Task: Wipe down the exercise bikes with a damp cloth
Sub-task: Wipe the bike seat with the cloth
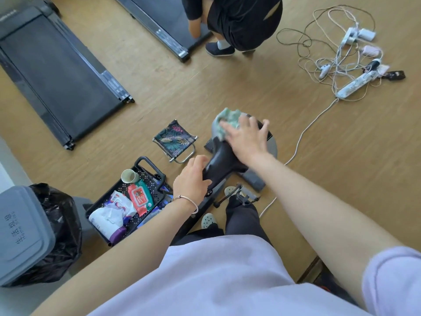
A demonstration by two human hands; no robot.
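Observation:
A black exercise bike (pixel 222 160) stands below me on the wooden floor, seen from above, with its saddle in the middle of the view. My right hand (pixel 247 139) lies flat with spread fingers on a crumpled pale green cloth (pixel 229 120), pressing it onto the front part of the bike. My left hand (pixel 191 179) grips the rear of the black saddle, fingers curled over its edge; a thin bracelet sits on that wrist. The bike's grey foot (pixel 255 180) and a pedal (pixel 245 196) show beneath.
A black cart basket (pixel 157 195) with wipes packs, a cup and bottles stands at left, beside a grey bin (pixel 21 233) with a black bag. A small folding stool (pixel 175 140) is nearby. Two treadmills (pixel 59 83) lie behind, another person (pixel 239 21) crouches, cables and power strips (pixel 350 85) right.

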